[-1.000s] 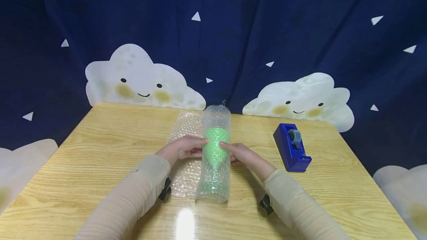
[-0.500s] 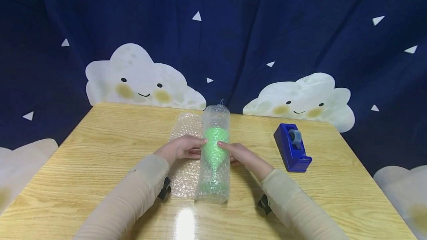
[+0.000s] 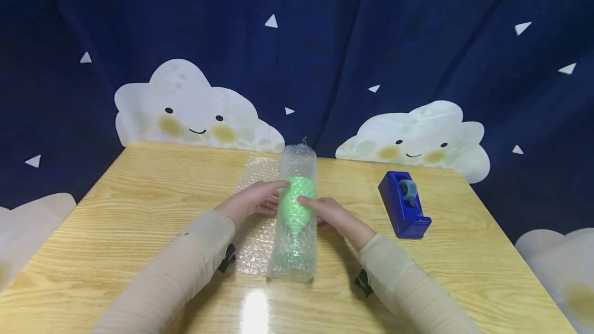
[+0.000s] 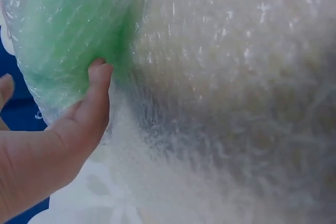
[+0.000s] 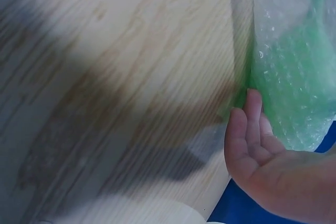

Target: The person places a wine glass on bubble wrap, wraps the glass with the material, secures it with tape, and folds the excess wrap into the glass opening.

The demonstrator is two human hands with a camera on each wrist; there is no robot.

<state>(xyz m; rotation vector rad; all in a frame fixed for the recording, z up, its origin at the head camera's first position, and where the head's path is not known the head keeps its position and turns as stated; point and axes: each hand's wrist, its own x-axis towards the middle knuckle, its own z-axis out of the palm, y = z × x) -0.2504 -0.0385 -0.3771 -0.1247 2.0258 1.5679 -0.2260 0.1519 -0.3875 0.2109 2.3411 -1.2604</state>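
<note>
A green goblet (image 3: 299,200), rolled in a sleeve of bubble wrap (image 3: 297,161), lies lengthwise mid-table with its bowl at the far end and its foot nearer me. The left hand (image 3: 254,198) is at its left side, thumb on top of the roll and the other fingers extended loosely beside it. In the left wrist view a fingertip touches the wrap over the green bowl. From the right, the right hand (image 3: 335,214) holds the roll with its thumb on top and its fingers curved along the side near the table. Parts of both hands' fingers are hidden behind the roll.
Flat bubble wrap (image 3: 252,251) extends left from the roll across the wooden table (image 3: 139,210). A blue tape dispenser (image 3: 403,207) with a roll of clear tape stands to the right. Behind the table hangs a dark blue curtain (image 3: 315,40) with clouds.
The wrapped goblet has rolled slightly left. The right thumb has shifted left with it. The left thumb has moved farther up along the roll, and its fingers have loosened.
</note>
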